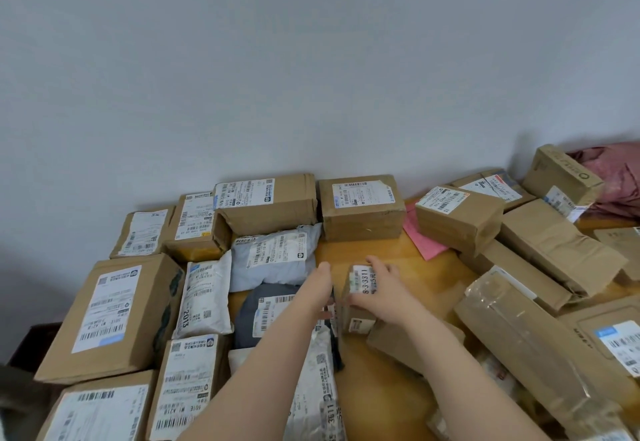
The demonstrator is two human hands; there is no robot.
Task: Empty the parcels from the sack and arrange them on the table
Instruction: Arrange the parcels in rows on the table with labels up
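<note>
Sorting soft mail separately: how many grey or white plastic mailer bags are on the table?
4: a light grey bag mid-table, a white bag to its left, a dark grey bag below it, a crinkled bag nearest the camera. Others may be hidden.

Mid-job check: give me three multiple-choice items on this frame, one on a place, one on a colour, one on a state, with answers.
1. Where is the small box?
A. On the bare wood at the table's middle
B. On the floor
C. On the pink sheet

2. What colour is the paper sheet at the back?
A. Green
B. Pink
C. Blue

3. What is the right hand doing?
A. Hanging free
B. Holding a pen
C. Gripping the small box

Answers: A, wood shows around it; B, plainly pink; C, fingers wrap it, while the left hand presses its side.
</note>
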